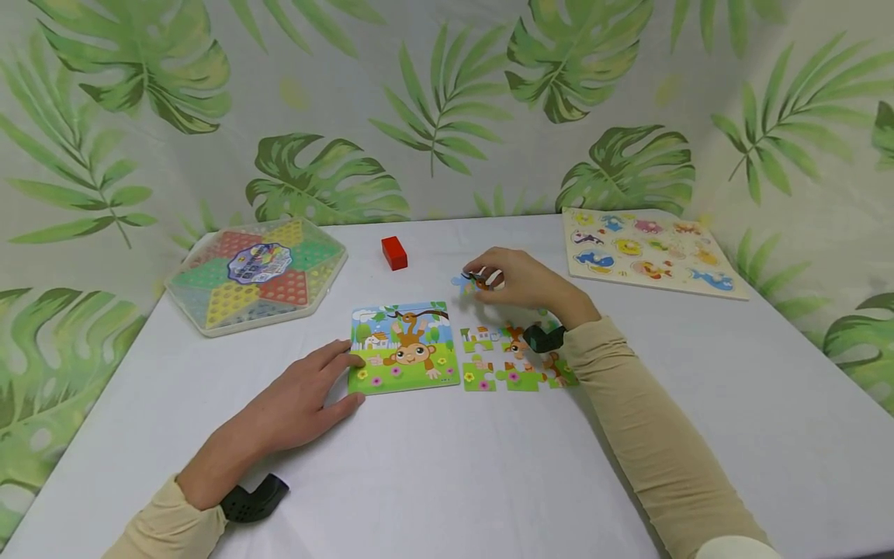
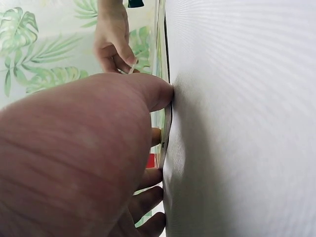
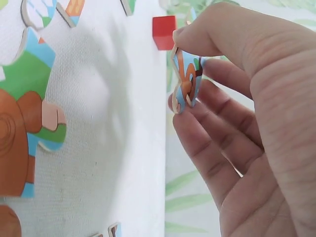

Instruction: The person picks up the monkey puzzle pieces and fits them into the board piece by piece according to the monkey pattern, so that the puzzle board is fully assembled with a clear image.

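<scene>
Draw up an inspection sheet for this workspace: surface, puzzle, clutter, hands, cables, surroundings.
Surface: table covered in a white cloth.
Job's things: monkey picture board lying flat; loose puzzle pieces to its right, partly hidden by the right arm; one held piece raised off the table.
Clutter: red block beyond the picture board; hexagonal game board at far left; animal board at far right.
Hands: left hand touches the picture board's left side; right hand pinches the held piece between thumb and fingers.
Cables: nothing seen.
Surroundings: leaf-print backdrop behind the table and at both sides.
</scene>
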A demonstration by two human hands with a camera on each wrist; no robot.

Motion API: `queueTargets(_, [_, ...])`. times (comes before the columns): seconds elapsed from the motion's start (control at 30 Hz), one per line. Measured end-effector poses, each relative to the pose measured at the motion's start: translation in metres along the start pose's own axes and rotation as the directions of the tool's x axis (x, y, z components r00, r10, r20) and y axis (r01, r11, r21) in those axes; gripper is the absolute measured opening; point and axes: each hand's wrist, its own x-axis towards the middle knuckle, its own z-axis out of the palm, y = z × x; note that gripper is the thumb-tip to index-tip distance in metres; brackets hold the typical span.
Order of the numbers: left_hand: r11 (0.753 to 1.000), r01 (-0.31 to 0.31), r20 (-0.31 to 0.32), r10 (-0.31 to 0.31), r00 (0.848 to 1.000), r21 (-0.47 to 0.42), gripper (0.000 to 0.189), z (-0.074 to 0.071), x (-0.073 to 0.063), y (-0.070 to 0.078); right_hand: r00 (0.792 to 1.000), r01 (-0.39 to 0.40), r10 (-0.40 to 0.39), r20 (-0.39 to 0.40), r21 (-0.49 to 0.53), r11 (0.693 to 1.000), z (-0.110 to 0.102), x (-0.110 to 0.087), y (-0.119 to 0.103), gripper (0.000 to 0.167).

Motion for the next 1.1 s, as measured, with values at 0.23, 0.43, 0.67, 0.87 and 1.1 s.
queueTargets(0.23, [1.0, 0.0, 0.002, 0.0, 1.0, 0.001, 0.044, 0.0, 0.001, 0.0, 1.0, 0.021, -0.021, -0.014, -0.015, 1.0, 0.003, 0.002, -0.003, 0.047])
queueTargets(0.43, [1.0, 0.007, 0.005, -0.007, 1.0, 0.003, 0.045, 0.0, 0.001, 0.001, 0.998, 0.046, -0.047, -0.034, -0.029, 0.999, 0.005, 0.003, -0.008, 0.046])
queueTargets(0.67, [1.0, 0.015, 0.008, -0.015, 1.0, 0.004, 0.045, -0.001, 0.001, 0.001, 0.998, 0.043, -0.045, -0.038, -0.056, 0.997, 0.009, 0.007, -0.014, 0.044])
queueTargets(0.87, [1.0, 0.017, 0.009, -0.017, 1.0, 0.002, 0.045, -0.001, 0.001, 0.002, 0.999, 0.041, -0.042, -0.032, -0.046, 0.998, 0.012, 0.008, -0.021, 0.04])
queueTargets(1.1, [1.0, 0.017, 0.009, -0.017, 1.0, -0.001, 0.045, -0.001, 0.0, 0.001, 0.999, 0.037, -0.04, -0.035, -0.085, 0.996, 0.018, 0.011, -0.027, 0.04])
